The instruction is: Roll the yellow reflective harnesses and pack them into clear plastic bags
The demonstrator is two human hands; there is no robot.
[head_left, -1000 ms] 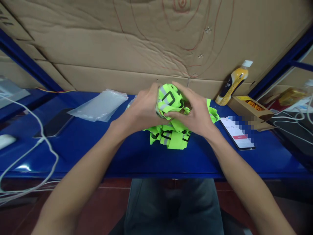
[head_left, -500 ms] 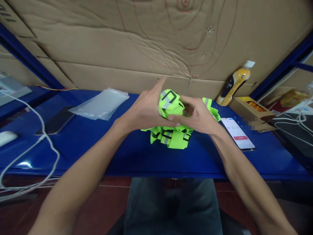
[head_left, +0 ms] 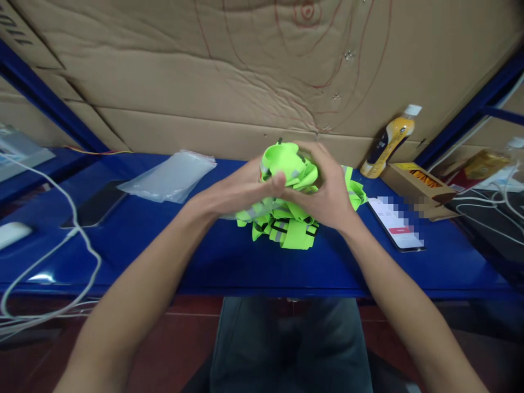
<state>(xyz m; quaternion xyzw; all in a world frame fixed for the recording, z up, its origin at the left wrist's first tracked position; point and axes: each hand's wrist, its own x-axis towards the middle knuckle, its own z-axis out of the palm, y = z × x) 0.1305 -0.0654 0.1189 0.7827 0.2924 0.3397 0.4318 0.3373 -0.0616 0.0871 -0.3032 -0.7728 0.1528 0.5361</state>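
Observation:
A bunched neon-green vest (head_left: 289,166) with grey reflective strips and black trim is held between both hands above the blue table (head_left: 229,256). My left hand (head_left: 241,191) presses its flat fingers and thumb against the bundle's left side. My right hand (head_left: 327,188) curls around the bundle's right and top. Under the hands lies a pile of more neon-green vests (head_left: 290,229) on the table.
A stack of clear plastic bags (head_left: 170,176) lies at the back left, beside a dark phone (head_left: 96,204). A lit phone (head_left: 395,222), a yellow bottle (head_left: 388,141) and an open cardboard box (head_left: 417,183) sit at the right. White cables (head_left: 61,240) trail at the left. Cardboard lines the back.
The bundle has been turned and squeezed tighter. My left hand's fingers have dropped from raised to pressing on its side, and my right hand has closed over the top.

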